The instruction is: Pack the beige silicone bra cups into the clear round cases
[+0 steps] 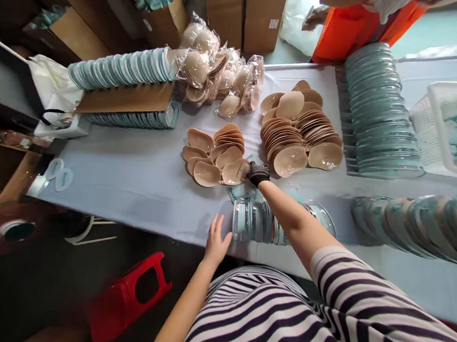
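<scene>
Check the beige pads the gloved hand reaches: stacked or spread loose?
Spread loose. The small pile of beige pads lies fanned and overlapping on the table, with the gloved right hand touching its near edge.

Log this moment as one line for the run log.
right hand: black mesh glove, touching beige cup-shaped pads | left hand: bare, open, against row of clear plastic cases | surface: white table

A small heap of beige, shell-shaped pads (216, 156) lies on the table, cups overlapping and mostly hollow side up; the nearest pad (235, 172) sits at the heap's front right edge. Just below it, at the table's near edge, a row of clear round lids (255, 222) stands on edge (packed face to face, tinted pale blue).
</scene>
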Action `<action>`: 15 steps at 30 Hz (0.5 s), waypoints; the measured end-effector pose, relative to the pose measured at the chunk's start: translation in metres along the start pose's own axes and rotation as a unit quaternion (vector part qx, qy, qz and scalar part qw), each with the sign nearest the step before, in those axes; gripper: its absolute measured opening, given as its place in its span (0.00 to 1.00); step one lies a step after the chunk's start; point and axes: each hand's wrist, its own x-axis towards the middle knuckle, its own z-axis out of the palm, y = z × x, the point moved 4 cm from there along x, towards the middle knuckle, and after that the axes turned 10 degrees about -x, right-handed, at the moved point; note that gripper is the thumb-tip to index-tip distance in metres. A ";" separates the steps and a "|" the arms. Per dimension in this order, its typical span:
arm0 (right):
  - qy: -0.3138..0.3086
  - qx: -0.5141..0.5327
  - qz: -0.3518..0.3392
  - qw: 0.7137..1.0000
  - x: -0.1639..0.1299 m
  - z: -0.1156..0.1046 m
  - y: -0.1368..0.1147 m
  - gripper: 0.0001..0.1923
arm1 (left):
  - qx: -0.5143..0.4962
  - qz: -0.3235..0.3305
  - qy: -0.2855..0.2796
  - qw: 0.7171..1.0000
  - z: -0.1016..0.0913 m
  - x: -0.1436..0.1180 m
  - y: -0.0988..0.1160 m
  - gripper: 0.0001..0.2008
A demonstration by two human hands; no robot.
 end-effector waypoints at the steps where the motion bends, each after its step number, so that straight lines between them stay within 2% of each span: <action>1: -0.002 -0.003 -0.003 1.000 -0.003 -0.002 0.003 0.23 | 0.002 -0.008 0.010 1.000 -0.010 0.004 -0.005 0.30; 3: 0.009 -0.015 -0.002 1.000 -0.009 -0.010 0.007 0.22 | 0.020 -0.009 0.018 1.000 -0.033 0.022 -0.011 0.28; 5: 0.035 -0.024 -0.014 0.999 -0.014 -0.021 0.001 0.26 | 0.052 0.020 0.008 0.998 -0.056 0.054 -0.006 0.26; 8: 0.087 -0.046 -0.149 0.984 -0.018 -0.035 -0.040 0.32 | 0.110 0.098 -0.019 0.989 -0.080 0.125 0.018 0.24; 10: 0.094 -0.059 -0.241 0.964 -0.015 -0.038 -0.077 0.33 | 0.147 0.137 -0.042 0.979 -0.085 0.175 0.037 0.25; 11: 0.084 -0.048 -0.258 0.961 -0.011 -0.036 -0.093 0.31 | 0.166 0.154 -0.060 0.972 -0.084 0.198 0.045 0.26; 13: 0.047 0.012 -0.245 0.968 -0.002 -0.032 -0.115 0.23 | 0.208 0.182 -0.107 0.955 -0.078 0.233 0.055 0.26; 15: 0.019 0.089 -0.226 0.970 0.004 -0.029 -0.124 0.12 | 0.240 0.205 -0.148 0.937 -0.072 0.254 0.060 0.21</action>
